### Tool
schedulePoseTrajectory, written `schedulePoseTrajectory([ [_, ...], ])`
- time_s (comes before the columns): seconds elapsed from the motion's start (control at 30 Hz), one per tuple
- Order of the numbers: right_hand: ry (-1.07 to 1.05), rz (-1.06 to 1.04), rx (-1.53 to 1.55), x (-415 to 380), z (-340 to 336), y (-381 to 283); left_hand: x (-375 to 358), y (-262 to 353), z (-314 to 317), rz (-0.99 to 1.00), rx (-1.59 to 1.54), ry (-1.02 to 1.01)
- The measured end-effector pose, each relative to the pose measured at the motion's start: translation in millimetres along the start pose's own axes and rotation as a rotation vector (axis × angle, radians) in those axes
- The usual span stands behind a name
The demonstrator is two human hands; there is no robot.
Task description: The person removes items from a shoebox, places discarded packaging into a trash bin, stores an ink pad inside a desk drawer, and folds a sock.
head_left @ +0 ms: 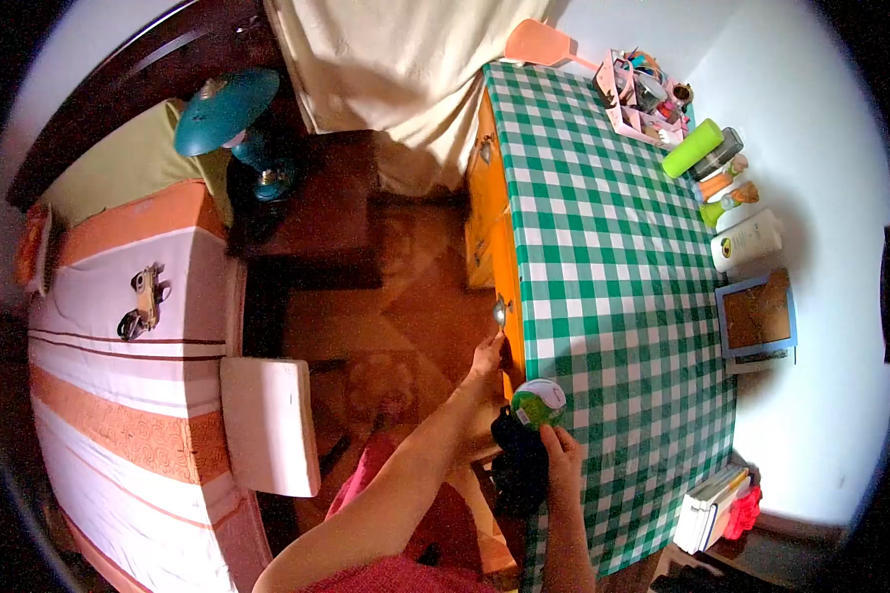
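My left hand [487,354] reaches to the front of the wooden dresser, its fingers closed at a metal drawer handle [499,314]. My right hand [562,450] is over the near left edge of the table cover. It grips a soft-looking black bundle [520,465] with a rounded green and white label [539,403] at its top. What exactly the bundle is, I cannot make out. The bundle hangs partly past the tabletop's edge. A green and white checked tablecloth [603,247] covers the dresser top.
Along the wall stand a pink basket [623,109] of small items, a green cylinder [692,148], bottles, a white bottle [747,240] and a picture frame [757,314]. Books [710,509] stand near right. Leftward are a white-topped stool [267,425], a bed [129,395] and a teal lamp [227,109].
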State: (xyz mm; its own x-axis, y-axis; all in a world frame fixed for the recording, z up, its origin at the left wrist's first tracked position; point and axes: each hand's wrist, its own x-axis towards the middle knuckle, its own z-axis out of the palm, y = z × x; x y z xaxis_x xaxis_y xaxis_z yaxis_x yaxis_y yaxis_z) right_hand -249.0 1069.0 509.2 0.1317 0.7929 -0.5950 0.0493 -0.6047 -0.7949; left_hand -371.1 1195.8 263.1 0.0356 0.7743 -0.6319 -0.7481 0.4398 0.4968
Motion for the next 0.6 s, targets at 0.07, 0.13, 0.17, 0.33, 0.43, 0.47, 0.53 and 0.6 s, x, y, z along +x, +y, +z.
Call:
schedulePoseTrajectory([
  [0.07, 0.037, -0.016, 0.01, 6, 2, 0, -2, 4, 7, 0.004, 0.048, 0.084],
  [0.13, 0.033, 0.027, 0.046, 9, 7, -5, -4, 11, 4, -0.09, 0.019, 0.032],
  [0.17, 0.034, 0.029, 0.044, 8, 10, -9, -6, 14, 4, -0.179, -0.009, -0.021],
  [0.33, 0.029, 0.084, 0.198, 14, 15, -12, -22, 48, 29, -0.255, -0.171, 0.029],
  [0.43, 0.102, 0.068, 0.12, 17, 14, -7, -12, 45, 29, -0.254, -0.132, 0.031],
  [0.47, 0.106, 0.078, 0.119, 17, 12, -5, -7, 40, 25, -0.232, -0.095, 0.004],
  [0.53, 0.096, 0.03, 0.115, 17, 12, -5, -8, 45, 28, -0.247, -0.048, 0.062],
  [0.6, 0.096, 0.032, 0.078, 15, 13, -15, -11, 50, 29, -0.258, -0.182, 0.115],
])
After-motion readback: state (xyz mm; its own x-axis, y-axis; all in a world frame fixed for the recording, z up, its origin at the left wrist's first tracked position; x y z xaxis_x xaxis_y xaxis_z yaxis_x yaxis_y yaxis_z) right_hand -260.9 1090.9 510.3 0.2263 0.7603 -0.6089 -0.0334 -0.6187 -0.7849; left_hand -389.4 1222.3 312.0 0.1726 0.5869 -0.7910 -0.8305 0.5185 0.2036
